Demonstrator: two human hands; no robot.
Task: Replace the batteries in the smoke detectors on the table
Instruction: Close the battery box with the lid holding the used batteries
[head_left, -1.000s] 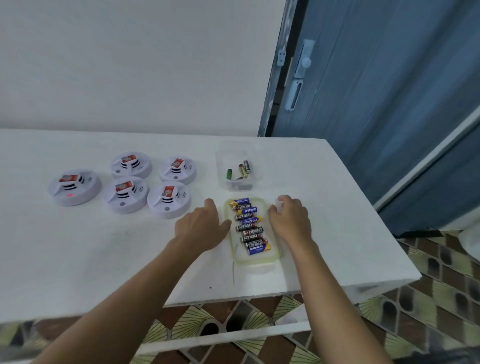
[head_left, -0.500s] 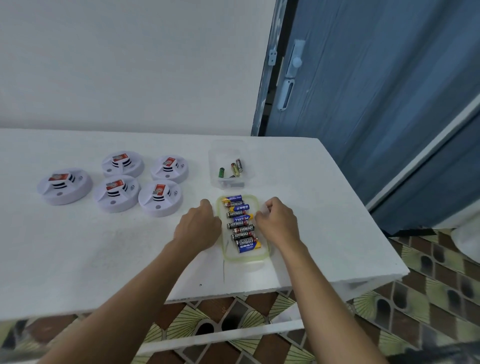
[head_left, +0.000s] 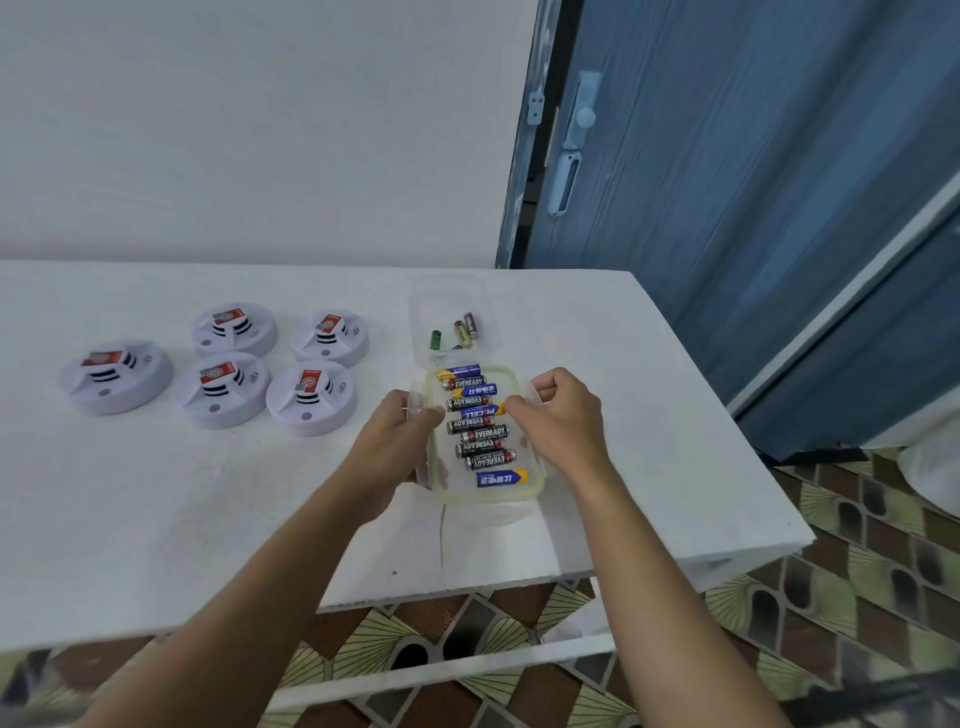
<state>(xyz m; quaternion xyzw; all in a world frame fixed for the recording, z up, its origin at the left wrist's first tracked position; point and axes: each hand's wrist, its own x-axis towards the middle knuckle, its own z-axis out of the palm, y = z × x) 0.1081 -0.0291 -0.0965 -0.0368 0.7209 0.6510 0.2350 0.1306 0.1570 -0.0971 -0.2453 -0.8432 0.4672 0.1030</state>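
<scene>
Several white round smoke detectors (head_left: 222, 388) with red labels sit in a group on the left of the white table (head_left: 156, 509). A clear battery box (head_left: 488, 496) with a green-rimmed lid lies in front of me, and a row of new batteries (head_left: 480, 434) shows through it. My left hand (head_left: 395, 441) grips the box's left side latch, fingers curled round the flap. My right hand (head_left: 563, 421) pinches the right side latch. Both flaps stick out from the lid.
A smaller clear tub (head_left: 452, 306) holding three loose batteries (head_left: 460, 332) stands just behind the battery box. The table's right edge and front edge are close by. A blue door (head_left: 727, 182) stands behind on the right, with patterned floor tiles below.
My hands went from resting beside the battery box to gripping its two side latches, and the flaps now stand out from the lid. The detectors have not moved.
</scene>
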